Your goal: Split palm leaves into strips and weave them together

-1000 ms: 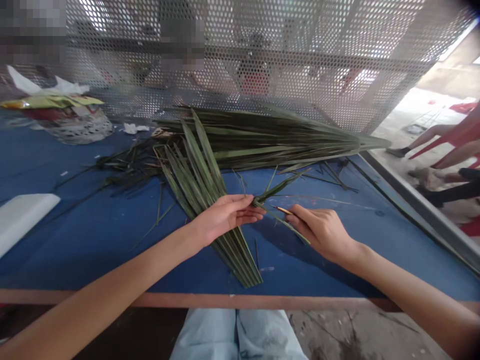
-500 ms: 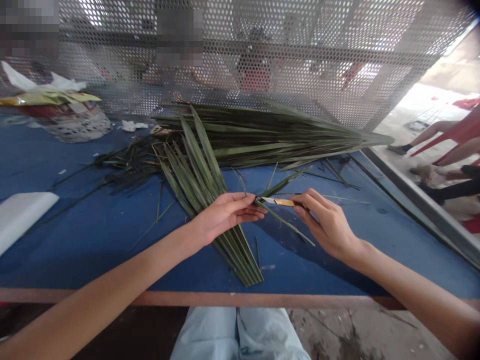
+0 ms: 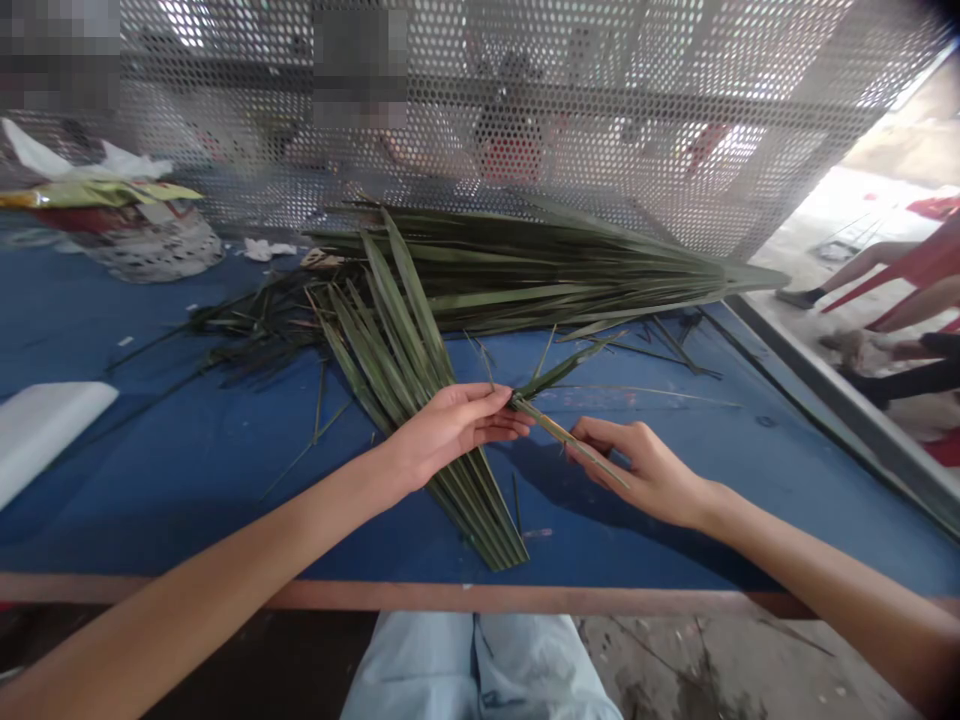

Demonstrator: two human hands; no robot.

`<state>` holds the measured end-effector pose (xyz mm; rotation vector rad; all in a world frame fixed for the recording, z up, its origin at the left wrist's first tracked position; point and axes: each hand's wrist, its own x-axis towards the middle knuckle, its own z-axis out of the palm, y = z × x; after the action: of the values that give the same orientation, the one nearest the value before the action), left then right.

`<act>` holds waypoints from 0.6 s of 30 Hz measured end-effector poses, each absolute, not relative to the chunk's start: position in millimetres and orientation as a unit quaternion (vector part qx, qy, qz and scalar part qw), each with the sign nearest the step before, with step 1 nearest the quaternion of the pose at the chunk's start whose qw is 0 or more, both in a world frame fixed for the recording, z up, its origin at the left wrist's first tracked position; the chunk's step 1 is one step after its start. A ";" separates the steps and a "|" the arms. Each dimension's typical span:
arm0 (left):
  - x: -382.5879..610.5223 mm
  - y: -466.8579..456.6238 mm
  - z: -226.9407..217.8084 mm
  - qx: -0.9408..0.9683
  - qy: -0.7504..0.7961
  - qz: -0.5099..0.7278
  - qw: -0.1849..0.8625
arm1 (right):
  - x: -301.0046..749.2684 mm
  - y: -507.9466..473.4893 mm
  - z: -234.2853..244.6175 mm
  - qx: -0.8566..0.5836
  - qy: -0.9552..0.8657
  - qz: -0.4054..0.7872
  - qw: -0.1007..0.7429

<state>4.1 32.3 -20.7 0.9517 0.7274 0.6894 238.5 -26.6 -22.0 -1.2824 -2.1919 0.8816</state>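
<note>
My left hand [image 3: 457,428] is closed in a pinch on a narrow green palm leaf strip [image 3: 559,372] at mid-table. It rests over a flat bundle of trimmed palm leaves [image 3: 409,380] that fans toward the table's front edge. My right hand [image 3: 645,470] is closed round the strip's lower end [image 3: 577,448], just right of the left hand. The small yellow-handled blade seen earlier is hidden inside the right hand.
A big pile of long palm fronds [image 3: 540,270] lies across the back of the blue table [image 3: 150,470]. Loose leaf scraps [image 3: 247,335] lie at back left, a bag of rubbish [image 3: 120,225] beyond, a white sheet [image 3: 45,425] at left. A perforated metal screen [image 3: 600,120] stands behind; people's legs [image 3: 885,300] at right.
My right hand has dropped down and toward me along the strip; the yellow-handled blade that pointed at my left fingertips no longer shows. My left hand has stayed put.
</note>
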 end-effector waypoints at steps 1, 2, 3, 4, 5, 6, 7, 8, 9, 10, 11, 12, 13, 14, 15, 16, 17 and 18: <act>4.3 32.2 -20.4 0.438 0.335 0.318 0.771 | 238.5 -26.4 -21.9 -0.468 -0.793 0.319 0.225; 4.4 31.9 -20.1 0.437 0.335 0.319 0.771 | 238.5 -26.3 -21.8 -0.470 -0.792 0.318 0.225; 4.5 31.7 -19.7 0.437 0.336 0.319 0.771 | 238.5 -26.2 -21.5 -0.472 -0.791 0.318 0.224; 4.5 31.6 -19.3 0.437 0.336 0.319 0.771 | 238.5 -26.2 -21.2 -0.472 -0.791 0.319 0.223; 4.5 31.5 -19.1 0.437 0.336 0.319 0.771 | 238.6 -26.3 -21.0 -0.471 -0.792 0.320 0.222; 4.4 31.5 -19.0 0.437 0.337 0.318 0.771 | 238.6 -26.4 -20.8 -0.469 -0.792 0.321 0.222; 4.3 31.7 -19.2 0.438 0.337 0.318 0.771 | 238.7 -26.4 -20.8 -0.468 -0.793 0.321 0.222; 4.1 32.0 -19.6 0.438 0.337 0.318 0.771 | 238.8 -26.5 -21.0 -0.467 -0.793 0.321 0.222; 3.9 32.4 -20.1 0.438 0.336 0.318 0.771 | 238.9 -26.4 -21.2 -0.467 -0.794 0.319 0.223; 3.7 32.8 -20.7 0.437 0.335 0.318 0.772 | 239.1 -26.4 -21.6 -0.467 -0.795 0.317 0.224; 3.5 33.2 -21.3 0.435 0.333 0.319 0.773 | 239.2 -26.3 -21.9 -0.468 -0.795 0.313 0.225; 3.3 33.6 -21.9 0.434 0.333 0.320 0.773 | 239.3 -26.2 -22.2 -0.469 -0.795 0.311 0.226; 3.1 33.8 -22.2 0.434 0.333 0.321 0.773 | 239.4 -26.1 -22.3 -0.469 -0.796 0.308 0.226; 3.0 33.9 -22.3 0.434 0.334 0.322 0.772 | 239.4 -26.1 -22.4 -0.468 -0.797 0.307 0.225; 3.0 33.8 -22.2 0.435 0.334 0.322 0.771 | 239.3 -26.1 -22.3 -0.467 -0.799 0.305 0.225; 3.1 33.7 -21.8 0.437 0.335 0.322 0.770 | 239.2 -26.2 -22.1 -0.466 -0.800 0.303 0.225; 3.2 33.4 -21.3 0.439 0.335 0.322 0.769 | 239.1 -26.4 -21.8 -0.464 -0.802 0.301 0.226; 3.4 33.1 -20.7 0.442 0.335 0.321 0.768 | 239.0 -26.5 -21.6 -0.463 -0.803 0.299 0.226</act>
<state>3.4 33.1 -20.7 0.9591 0.7278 0.6967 239.0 -26.5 -21.6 -1.2774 -2.2131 0.8254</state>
